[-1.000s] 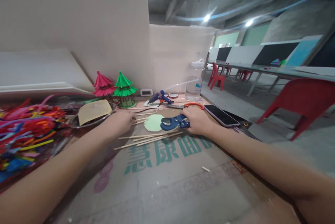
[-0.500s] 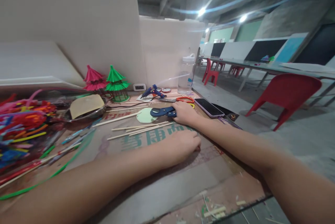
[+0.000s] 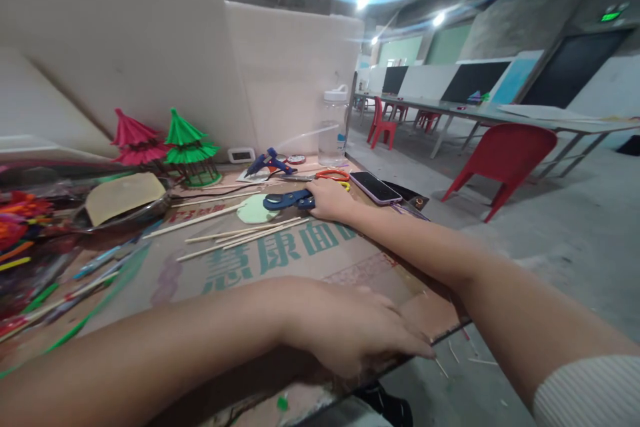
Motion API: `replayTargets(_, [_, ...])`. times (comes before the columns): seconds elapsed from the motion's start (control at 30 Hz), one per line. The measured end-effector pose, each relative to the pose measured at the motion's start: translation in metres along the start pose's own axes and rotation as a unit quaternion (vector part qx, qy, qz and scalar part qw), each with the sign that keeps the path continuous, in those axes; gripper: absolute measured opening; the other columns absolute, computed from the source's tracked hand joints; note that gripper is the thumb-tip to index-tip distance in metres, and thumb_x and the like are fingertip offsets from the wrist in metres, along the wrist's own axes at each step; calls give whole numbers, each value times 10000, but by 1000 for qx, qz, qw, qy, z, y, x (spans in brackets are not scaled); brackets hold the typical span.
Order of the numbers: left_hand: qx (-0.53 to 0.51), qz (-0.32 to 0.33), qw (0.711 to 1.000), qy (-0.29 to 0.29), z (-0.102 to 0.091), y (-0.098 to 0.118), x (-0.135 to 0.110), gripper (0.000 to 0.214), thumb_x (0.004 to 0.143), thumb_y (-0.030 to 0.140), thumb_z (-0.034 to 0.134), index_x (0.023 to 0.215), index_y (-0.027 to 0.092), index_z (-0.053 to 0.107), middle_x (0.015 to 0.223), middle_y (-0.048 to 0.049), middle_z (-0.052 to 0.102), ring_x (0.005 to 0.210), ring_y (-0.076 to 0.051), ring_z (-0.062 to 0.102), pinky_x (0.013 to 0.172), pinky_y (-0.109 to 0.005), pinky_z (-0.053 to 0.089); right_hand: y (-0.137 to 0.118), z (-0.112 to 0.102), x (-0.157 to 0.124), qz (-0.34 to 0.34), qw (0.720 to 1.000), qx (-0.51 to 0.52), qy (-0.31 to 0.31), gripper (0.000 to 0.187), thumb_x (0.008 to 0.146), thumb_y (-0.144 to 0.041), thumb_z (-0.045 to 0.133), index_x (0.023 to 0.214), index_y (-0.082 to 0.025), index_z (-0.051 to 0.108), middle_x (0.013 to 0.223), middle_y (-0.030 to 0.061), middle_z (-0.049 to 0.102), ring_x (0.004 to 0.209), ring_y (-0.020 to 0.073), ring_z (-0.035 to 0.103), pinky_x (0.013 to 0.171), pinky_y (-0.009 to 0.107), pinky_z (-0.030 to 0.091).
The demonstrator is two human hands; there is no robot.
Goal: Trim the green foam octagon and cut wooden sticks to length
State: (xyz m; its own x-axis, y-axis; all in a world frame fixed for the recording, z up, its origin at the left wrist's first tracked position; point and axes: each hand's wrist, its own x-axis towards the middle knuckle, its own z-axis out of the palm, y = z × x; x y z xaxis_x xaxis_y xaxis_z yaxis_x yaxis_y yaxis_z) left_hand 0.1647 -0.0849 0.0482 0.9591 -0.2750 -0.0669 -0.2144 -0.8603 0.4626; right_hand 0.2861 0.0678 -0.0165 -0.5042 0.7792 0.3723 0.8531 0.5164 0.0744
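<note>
My right hand (image 3: 331,200) reaches far across the cardboard-covered table (image 3: 280,260) and is closed on the handle of a blue cutter tool (image 3: 287,200). The tool's head lies beside a pale green disc (image 3: 253,210). Several thin wooden sticks (image 3: 245,234) lie just in front of it. My left hand (image 3: 363,328) rests palm down at the near right edge of the table, fingers stretched out flat, holding nothing.
A phone (image 3: 375,187) and orange-handled scissors (image 3: 333,174) lie right of my right hand. Behind stand a blue glue gun (image 3: 267,162), a water bottle (image 3: 334,127), pink (image 3: 133,137) and green (image 3: 189,146) paper pagodas, a tray (image 3: 120,204) and pipe cleaners (image 3: 20,220). Red chairs (image 3: 500,160) stand on the right.
My left hand has drawn back from the sticks near the disc to the table's near right edge. My right hand stays on the blue tool. The view has swung right.
</note>
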Motion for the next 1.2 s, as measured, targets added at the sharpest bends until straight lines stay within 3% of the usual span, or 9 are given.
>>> replayTargets(0.17, [-21, -28, 999, -16, 3, 10, -6, 492, 843, 42, 518, 1329, 114, 543, 1350, -106, 593, 1258, -217, 541, 1096, -267, 392, 0, 0, -1, 1, 1000, 4, 7, 351, 824, -310, 602, 1102, -96, 597, 1064, 171, 656, 1001, 289, 584, 878, 363, 396])
replayTargets(0.27, [-33, -35, 999, 12, 5, 17, -14, 424, 884, 27, 462, 1286, 101, 574, 1318, -116, 614, 1238, -211, 554, 1067, -253, 415, 0, 0, -2, 2, 1000, 3, 9, 319, 833, -311, 592, 1071, -99, 606, 1055, 171, 658, 996, 287, 584, 870, 364, 400])
replayTargets(0.4, [-45, -53, 996, 47, 10, 22, -21, 431, 865, 11, 505, 1226, 225, 606, 1245, -68, 656, 1163, -201, 605, 977, -257, 472, 1, 2, -1, 5, 1000, 5, 3, 310, 833, -301, 586, 1061, -92, 608, 1046, 172, 661, 989, 288, 585, 869, 370, 404])
replayTargets(0.63, [76, -59, 994, 52, 19, 16, -17, 245, 896, 86, 547, 1114, 171, 619, 1145, -52, 685, 925, -182, 650, 765, -280, 495, 5, 6, 0, 4, 1000, 10, 6, 338, 807, -293, 604, 1086, -102, 596, 1077, 157, 655, 1018, 289, 576, 900, 374, 399])
replayTargets(0.87, [211, -74, 971, 80, 30, 14, -20, 63, 874, 142, 606, 828, 149, 648, 771, -37, 675, 714, -187, 603, 624, -321, 465, 6, 6, 1, 0, 1000, 14, 14, 327, 809, -292, 596, 1074, -101, 600, 1065, 160, 660, 1006, 293, 586, 879, 379, 409])
replayTargets(0.97, [143, -100, 975, 138, 27, 17, -6, 113, 901, 184, 584, 850, 153, 680, 781, -32, 690, 712, -162, 625, 620, -274, 464, 6, 5, 0, 0, 1000, 14, 14, 337, 796, -289, 608, 1077, -102, 599, 1078, 161, 658, 1019, 294, 586, 885, 375, 409])
replayTargets(1.07, [-34, -75, 973, 217, 20, 24, 18, 163, 923, 248, 582, 1005, 157, 689, 940, -11, 729, 854, -111, 662, 739, -177, 479, 5, 4, 0, 1, 1000, 11, 11, 342, 792, -292, 612, 1077, -105, 599, 1081, 158, 659, 1023, 293, 586, 884, 373, 412])
replayTargets(1.13, [-72, -62, 972, 213, 15, 24, 29, 250, 906, 280, 610, 1126, 170, 655, 1084, -25, 715, 991, -139, 652, 811, -185, 477, 4, 3, 0, 1, 1000, 9, 8, 335, 806, -302, 600, 1077, -106, 601, 1079, 156, 660, 1023, 292, 586, 882, 375, 414])
replayTargets(1.2, [-27, -97, 976, 195, 11, 18, 27, 225, 906, 213, 586, 1118, 199, 659, 1063, -31, 716, 948, -157, 660, 794, -222, 482, 4, 2, 0, 1, 1000, 8, 6, 334, 817, -305, 593, 1085, -107, 600, 1087, 156, 657, 1025, 291, 584, 884, 377, 414])
